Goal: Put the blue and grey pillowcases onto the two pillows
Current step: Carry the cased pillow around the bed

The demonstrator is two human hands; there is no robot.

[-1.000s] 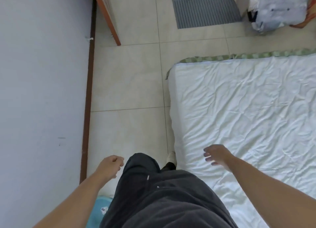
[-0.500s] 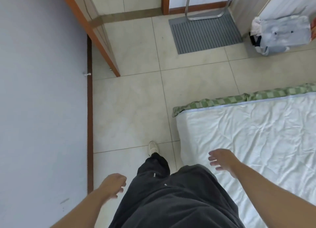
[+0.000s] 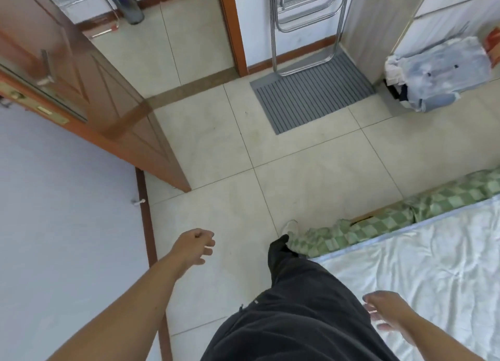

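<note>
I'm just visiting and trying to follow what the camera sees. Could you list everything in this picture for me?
Door: one, brown wood, open, upper left.
Wall: one, pale lilac, left.
Floor tiles: beige, centre.
Mat: one, grey ribbed, top centre.
Metal frame: one, chrome, standing on the mat's far edge.
Bundle of cloth: one, pale blue and white, upper right.
Mattress sheet: one, white, wrinkled, lower right.
Checked cloth: one, green, along the mattress edge.
Trousers: black, bottom centre.
Shoe: one, pale, on the floor.
Left hand: empty, over the floor.
Right hand: empty, over the mattress.

Left hand (image 3: 195, 245) and right hand (image 3: 385, 316) hang empty, fingers (image 3: 207, 251) loosely curled.
</note>
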